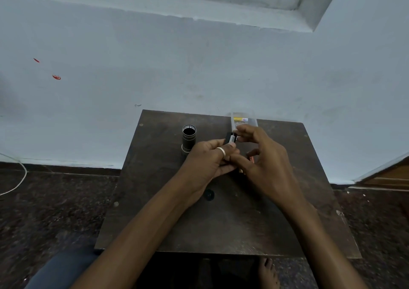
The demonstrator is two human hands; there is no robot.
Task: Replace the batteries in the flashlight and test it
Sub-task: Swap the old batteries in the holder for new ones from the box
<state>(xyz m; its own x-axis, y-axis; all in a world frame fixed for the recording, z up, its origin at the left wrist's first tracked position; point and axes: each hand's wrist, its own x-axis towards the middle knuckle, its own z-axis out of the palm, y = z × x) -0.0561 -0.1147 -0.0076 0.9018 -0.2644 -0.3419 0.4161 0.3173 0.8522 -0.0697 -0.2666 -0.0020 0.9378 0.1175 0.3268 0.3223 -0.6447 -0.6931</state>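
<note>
The flashlight body (pixel 188 138) stands upright on the dark table (pixel 221 222), its open threaded end facing up and its inside dark. My left hand (pixel 205 162), with a ring on one finger, grips a black battery holder (pixel 230 138) that sticks out above its fingers, a battery showing in it. My right hand (pixel 263 160) is beside it, fingertips curled at the holder's top end and touching the battery. A black round cap (pixel 208 194) lies on the table under my left wrist.
A clear plastic box (pixel 243 121) with a yellow-labelled battery stands at the table's far edge, behind my right hand. Something orange (pixel 251 159) shows under my right fingers. A blue wall rises right behind the table. My bare foot (pixel 269 271) is below the near edge.
</note>
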